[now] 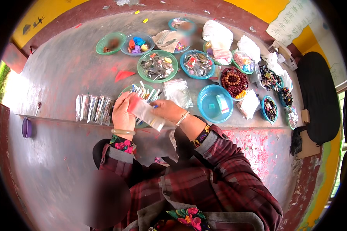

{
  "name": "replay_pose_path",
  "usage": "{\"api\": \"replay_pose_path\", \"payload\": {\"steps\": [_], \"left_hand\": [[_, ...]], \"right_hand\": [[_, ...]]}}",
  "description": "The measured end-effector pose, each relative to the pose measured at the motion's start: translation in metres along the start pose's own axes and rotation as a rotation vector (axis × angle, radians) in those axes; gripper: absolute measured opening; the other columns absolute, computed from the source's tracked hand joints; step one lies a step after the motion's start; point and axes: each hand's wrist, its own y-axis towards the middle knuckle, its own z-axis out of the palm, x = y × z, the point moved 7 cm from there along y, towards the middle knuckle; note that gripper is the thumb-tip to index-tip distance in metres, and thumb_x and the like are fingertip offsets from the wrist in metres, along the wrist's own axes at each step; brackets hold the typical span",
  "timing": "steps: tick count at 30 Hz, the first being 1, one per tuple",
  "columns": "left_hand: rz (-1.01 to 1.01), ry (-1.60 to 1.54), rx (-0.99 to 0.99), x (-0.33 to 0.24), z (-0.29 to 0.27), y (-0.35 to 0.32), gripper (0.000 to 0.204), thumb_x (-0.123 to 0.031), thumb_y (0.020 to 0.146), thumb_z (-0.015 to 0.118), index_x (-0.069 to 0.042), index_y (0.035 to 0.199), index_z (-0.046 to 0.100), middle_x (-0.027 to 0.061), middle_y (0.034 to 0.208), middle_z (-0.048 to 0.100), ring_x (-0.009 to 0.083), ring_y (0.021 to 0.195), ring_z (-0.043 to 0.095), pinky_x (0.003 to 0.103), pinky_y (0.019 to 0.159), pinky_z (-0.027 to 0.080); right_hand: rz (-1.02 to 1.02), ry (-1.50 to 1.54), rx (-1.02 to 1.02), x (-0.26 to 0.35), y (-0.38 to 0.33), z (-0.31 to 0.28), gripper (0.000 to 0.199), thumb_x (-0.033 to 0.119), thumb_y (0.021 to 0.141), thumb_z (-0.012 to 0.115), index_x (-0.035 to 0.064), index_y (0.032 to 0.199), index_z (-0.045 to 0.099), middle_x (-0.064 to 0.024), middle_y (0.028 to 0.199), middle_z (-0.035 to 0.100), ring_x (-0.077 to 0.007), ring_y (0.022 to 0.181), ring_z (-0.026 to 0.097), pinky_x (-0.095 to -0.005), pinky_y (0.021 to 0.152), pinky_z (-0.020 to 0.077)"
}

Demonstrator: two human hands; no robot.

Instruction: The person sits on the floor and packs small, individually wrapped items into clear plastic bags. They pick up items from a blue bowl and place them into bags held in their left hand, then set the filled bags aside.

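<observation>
My left hand (123, 111) and my right hand (166, 109) both grip a small clear plastic bag (147, 113), held slantwise above a green bowl (124, 91) of thin pen-like sticks. The left hand pinches the bag's upper end; the right hand holds its lower side. A pale bangle sits on my left wrist and a bracelet on my right. A row of filled clear bags (93, 109) lies just left of my left hand on the grey ledge.
A loose clear bag (177, 92) and a blue bowl (205, 101) lie to the right. Further back stand several green and blue bowls of trinkets (157, 66), brown beads (233, 80) and cloth bundles. A small purple cup (26, 127) sits at far left.
</observation>
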Motion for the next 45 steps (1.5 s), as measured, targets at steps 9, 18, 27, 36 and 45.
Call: {"api": "replay_pose_path", "payload": {"steps": [9, 18, 27, 36, 45], "left_hand": [[-0.259, -0.153, 0.143, 0.051, 0.038, 0.004, 0.045, -0.039, 0.089, 0.052, -0.004, 0.117, 0.048, 0.0093, 0.11, 0.055, 0.0231, 0.104, 0.053, 0.037, 0.09, 0.042], [-0.195, -0.177, 0.005, 0.062, 0.041, 0.015, 0.03, -0.012, 0.086, 0.057, -0.001, 0.113, 0.05, 0.0124, 0.108, 0.057, 0.0275, 0.103, 0.056, 0.04, 0.09, 0.045], [-0.027, -0.313, 0.014, 0.027, 0.05, 0.022, 0.03, -0.019, 0.085, 0.06, -0.003, 0.11, 0.054, 0.0164, 0.11, 0.057, 0.0302, 0.107, 0.053, 0.042, 0.094, 0.041], [-0.245, -0.079, 0.078, 0.017, 0.033, 0.019, 0.028, -0.023, 0.089, 0.054, -0.001, 0.106, 0.056, 0.0122, 0.103, 0.06, 0.0236, 0.098, 0.058, 0.041, 0.084, 0.047], [-0.28, 0.152, 0.006, 0.021, 0.021, 0.016, 0.02, -0.004, 0.083, 0.058, -0.004, 0.103, 0.057, 0.0068, 0.095, 0.061, 0.0197, 0.089, 0.06, 0.04, 0.076, 0.053]], "right_hand": [[0.099, 0.787, 0.016, -0.028, -0.002, -0.005, 0.024, 0.011, 0.083, 0.056, -0.0014, 0.103, 0.058, -0.0028, 0.089, 0.061, -0.0101, 0.077, 0.057, -0.0253, 0.071, 0.0466], [0.12, 0.988, 0.081, -0.021, -0.002, -0.011, 0.043, -0.006, 0.074, 0.059, -0.0037, 0.116, 0.049, -0.0097, 0.1, 0.059, -0.0181, 0.088, 0.06, -0.0291, 0.08, 0.0481], [0.232, 1.106, -0.008, -0.034, -0.002, -0.019, 0.025, 0.003, 0.078, 0.062, 0.0047, 0.103, 0.058, -0.0039, 0.091, 0.062, -0.0149, 0.08, 0.062, -0.0265, 0.066, 0.0532], [-0.032, 1.133, -0.249, -0.026, -0.001, -0.044, 0.019, 0.002, 0.079, 0.062, 0.0085, 0.097, 0.061, -0.0002, 0.087, 0.062, -0.0117, 0.077, 0.059, -0.0243, 0.066, 0.0481], [0.045, 1.091, -0.345, -0.019, -0.002, -0.041, 0.022, 0.004, 0.081, 0.061, 0.0072, 0.102, 0.057, 0.0007, 0.085, 0.061, -0.01, 0.075, 0.059, -0.0256, 0.062, 0.0505]]}}
